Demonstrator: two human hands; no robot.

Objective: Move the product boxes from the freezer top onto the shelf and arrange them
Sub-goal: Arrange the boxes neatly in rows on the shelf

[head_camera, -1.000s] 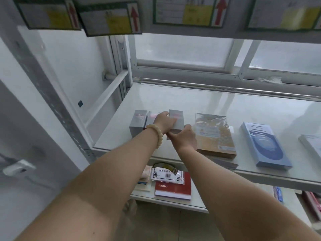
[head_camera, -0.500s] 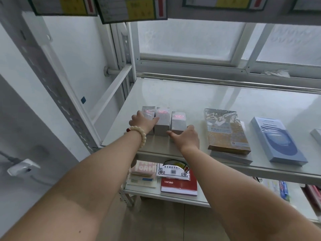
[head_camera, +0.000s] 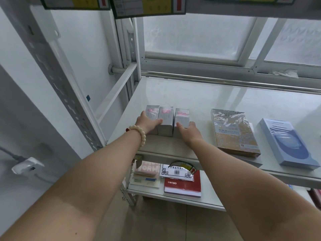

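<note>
Silver product boxes (head_camera: 166,117) stood three abreast on the white shelf (head_camera: 199,98), the left hand (head_camera: 147,122) clasping the two leftmost, the right hand (head_camera: 189,131) gripping the third.

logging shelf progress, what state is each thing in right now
left silver box, upright, held by left hand
middle silver box, upright, left thumb touching
right silver box, upright, gripped by right hand
gold wrapped box, lying flat
blue box, lying flat

Three boxes (head_camera: 165,115) stand abreast at the shelf's (head_camera: 191,96) left front.
</note>
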